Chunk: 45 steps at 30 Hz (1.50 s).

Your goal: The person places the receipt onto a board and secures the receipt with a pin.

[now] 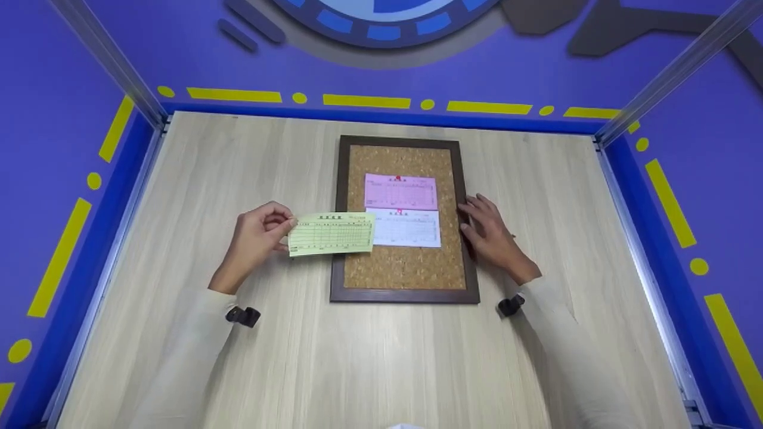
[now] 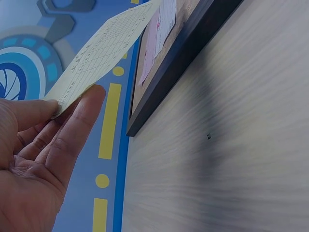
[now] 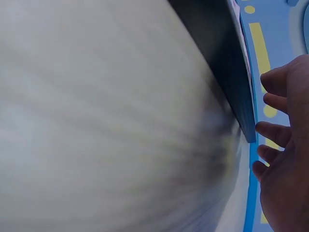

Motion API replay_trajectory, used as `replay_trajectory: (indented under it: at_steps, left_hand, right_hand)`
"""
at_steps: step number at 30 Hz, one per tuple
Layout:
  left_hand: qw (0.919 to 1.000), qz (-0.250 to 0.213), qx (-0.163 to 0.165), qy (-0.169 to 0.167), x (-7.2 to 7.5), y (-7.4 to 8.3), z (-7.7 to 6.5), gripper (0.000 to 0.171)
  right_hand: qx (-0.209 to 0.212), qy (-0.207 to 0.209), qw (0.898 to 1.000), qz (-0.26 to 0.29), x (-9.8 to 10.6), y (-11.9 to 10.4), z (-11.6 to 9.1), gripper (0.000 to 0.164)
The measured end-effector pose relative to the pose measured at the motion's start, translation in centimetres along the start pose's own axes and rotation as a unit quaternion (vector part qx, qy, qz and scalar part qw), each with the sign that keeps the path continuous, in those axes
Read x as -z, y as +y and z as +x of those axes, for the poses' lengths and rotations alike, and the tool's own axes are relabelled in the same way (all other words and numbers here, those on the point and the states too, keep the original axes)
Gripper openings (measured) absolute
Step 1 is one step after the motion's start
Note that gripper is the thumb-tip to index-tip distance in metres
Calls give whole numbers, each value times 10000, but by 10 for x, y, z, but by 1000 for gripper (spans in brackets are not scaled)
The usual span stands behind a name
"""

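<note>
My left hand (image 1: 253, 241) pinches the left end of a pale yellow-green printed form (image 1: 331, 233) between thumb and fingers. Its right end overlaps the lower left of a white form (image 1: 408, 229) and the left rail of the framed cork board (image 1: 405, 271). In the left wrist view the yellow-green form (image 2: 104, 53) tilts up, raised off the board. A pink form (image 1: 400, 192) hangs above the white one; a red pushpin (image 1: 398, 177) and a pink pushpin (image 1: 399, 211) mark their top edges. My right hand (image 1: 493, 232) rests its fingertips by the frame's right edge, fingers relaxed.
The dark-framed board lies on a light wood table (image 1: 381, 357). Blue walls with yellow dashes (image 1: 366, 101) enclose the back and both sides. A white object (image 1: 406, 426) barely shows at the near edge. A black wrist camera (image 1: 244, 316) sits on the left sleeve.
</note>
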<state>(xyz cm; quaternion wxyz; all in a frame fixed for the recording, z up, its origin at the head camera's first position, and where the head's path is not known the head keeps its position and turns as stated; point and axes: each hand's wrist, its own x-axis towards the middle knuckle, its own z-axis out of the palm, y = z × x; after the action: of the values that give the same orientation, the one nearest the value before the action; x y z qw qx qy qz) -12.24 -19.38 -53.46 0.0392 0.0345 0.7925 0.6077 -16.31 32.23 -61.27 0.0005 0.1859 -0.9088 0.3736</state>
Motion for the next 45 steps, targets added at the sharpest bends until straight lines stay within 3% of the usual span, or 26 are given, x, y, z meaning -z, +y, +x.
replay_trajectory:
  at_steps: [12, 19, 33, 45]
  left_hand:
    - [9998, -132, -18, -139, -11, 5, 2, 9]
    - [9996, -14, -198, -217, -21, 11, 2, 8]
    - [9988, -220, -297, -322, -41, 18, 5, 5]
    - [9975, -383, -377, -449, -58, 23, 10, 4]
  right_hand:
    - [461, 186, 9987, 148, -9, -23, 0, 43]
    - [649, 174, 9972, 333, -13, -46, -2, 38]
    - [1550, 103, 9865, 522, -31, -75, -1, 34]
    - [1564, 29, 9851, 716, -37, -84, -4, 31]
